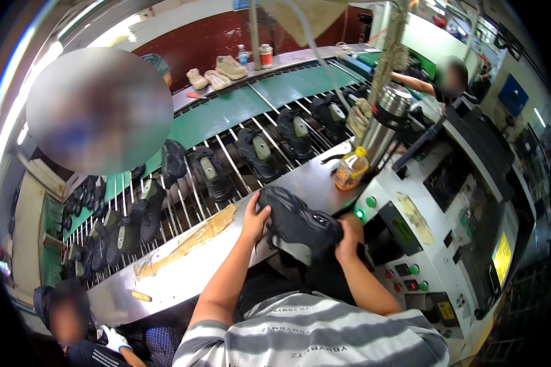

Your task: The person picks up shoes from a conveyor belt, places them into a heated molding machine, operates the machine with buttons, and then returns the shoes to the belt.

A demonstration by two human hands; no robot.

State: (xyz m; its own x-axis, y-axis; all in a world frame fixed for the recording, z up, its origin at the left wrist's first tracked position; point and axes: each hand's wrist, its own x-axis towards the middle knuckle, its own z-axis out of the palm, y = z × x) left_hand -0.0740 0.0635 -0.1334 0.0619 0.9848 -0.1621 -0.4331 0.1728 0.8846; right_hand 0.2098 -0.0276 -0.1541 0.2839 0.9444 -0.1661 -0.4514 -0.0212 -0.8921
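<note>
A person's left hand [254,219] and right hand [350,237] clasp opposite ends of a black, rounded shoe with a grey patch [297,221], apparently to steady it in front of the shiny silver metal worktop [196,269].

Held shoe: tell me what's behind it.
Beyond the shoe, held in the left hand and right hand, are the metal ledge and, farther off, black shoes on metal rods. The stretch of ledge right behind it is covered, so anything there cannot be seen.
</note>
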